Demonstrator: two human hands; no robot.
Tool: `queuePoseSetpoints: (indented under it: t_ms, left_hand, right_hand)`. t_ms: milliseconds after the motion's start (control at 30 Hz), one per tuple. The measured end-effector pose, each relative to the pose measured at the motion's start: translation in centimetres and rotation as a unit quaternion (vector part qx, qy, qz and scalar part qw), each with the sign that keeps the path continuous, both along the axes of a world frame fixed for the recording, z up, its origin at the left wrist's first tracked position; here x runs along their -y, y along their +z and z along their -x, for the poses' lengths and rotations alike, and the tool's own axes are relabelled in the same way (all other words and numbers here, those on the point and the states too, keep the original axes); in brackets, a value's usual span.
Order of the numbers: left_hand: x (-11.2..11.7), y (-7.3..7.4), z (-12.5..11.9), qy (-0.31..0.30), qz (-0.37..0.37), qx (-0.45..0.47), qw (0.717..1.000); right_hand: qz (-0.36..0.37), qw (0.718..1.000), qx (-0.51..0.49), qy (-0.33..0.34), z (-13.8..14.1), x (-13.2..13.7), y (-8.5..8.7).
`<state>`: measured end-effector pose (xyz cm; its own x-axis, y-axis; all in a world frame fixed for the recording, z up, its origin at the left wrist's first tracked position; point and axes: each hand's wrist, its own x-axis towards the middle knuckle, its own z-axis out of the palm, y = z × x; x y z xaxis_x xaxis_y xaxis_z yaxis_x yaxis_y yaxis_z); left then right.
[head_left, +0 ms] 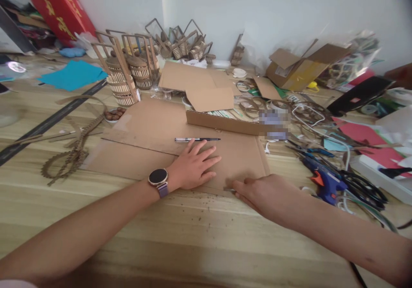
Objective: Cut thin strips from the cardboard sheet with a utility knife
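Observation:
A large flat sheet of brown cardboard lies on the wooden table. My left hand, with a watch on the wrist, rests flat on the sheet, fingers spread. My right hand is at the sheet's near right edge, fingers closed in a pinch on a small thin tool that I cannot make out. A black and silver pen lies on the cardboard just beyond my left fingertips.
A blue glue gun and black scissors lie to the right among wires. A cardboard box lid sits behind the sheet. Small cardboard baskets stand at the back. Blue paper and cardboard strips lie left.

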<state>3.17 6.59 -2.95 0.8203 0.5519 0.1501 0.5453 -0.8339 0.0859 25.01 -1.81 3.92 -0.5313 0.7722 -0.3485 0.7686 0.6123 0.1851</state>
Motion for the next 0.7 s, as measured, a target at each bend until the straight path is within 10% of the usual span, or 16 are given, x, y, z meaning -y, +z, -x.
queuePoseSetpoints:
  t_ms: [367, 700]
  left_hand:
    - [-0.1, -0.2, 0.1, -0.007, -0.001, -0.004, 1.000]
    - [-0.2, 0.0, 0.3, -0.015, 0.007, -0.012, 1.000]
  right_hand:
    - [0.013, 0.998, 0.067, 0.006, 1.1, -0.2, 1.1]
    - [-0.012, 0.998, 0.056, 0.005, -4.0, 0.6, -0.3]
